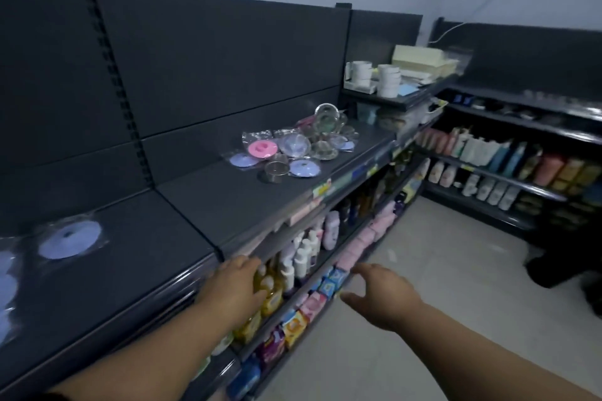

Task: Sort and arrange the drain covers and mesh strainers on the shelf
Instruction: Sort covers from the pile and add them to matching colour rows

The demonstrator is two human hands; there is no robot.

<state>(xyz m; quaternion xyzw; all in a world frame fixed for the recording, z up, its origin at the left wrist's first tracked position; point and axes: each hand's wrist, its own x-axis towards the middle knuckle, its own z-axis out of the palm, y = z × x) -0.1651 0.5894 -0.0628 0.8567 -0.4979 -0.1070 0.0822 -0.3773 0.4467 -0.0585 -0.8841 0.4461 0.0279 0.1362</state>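
A loose pile of bagged drain covers and metal mesh strainers point(321, 137) lies on the dark top shelf point(247, 198), to the right of centre. In it are a pink cover point(262, 149), two lilac covers point(242, 160) and a small round strainer point(277, 169). Further left on the same shelf, a lilac cover in a clear bag point(70, 239) lies alone, with more lilac covers at the left edge point(6, 286). My left hand point(236, 286) hangs by the shelf's front edge, holding nothing. My right hand point(379, 295) is stretched out over the aisle, fingers spread, empty.
Lower shelves below hold bottles point(303, 254) and soap packets point(293, 325). White cups point(389, 80) and boxes stand on a raised shelf at the back right. Another stocked shelf unit point(508, 156) runs along the right wall, with bare floor point(439, 270) between.
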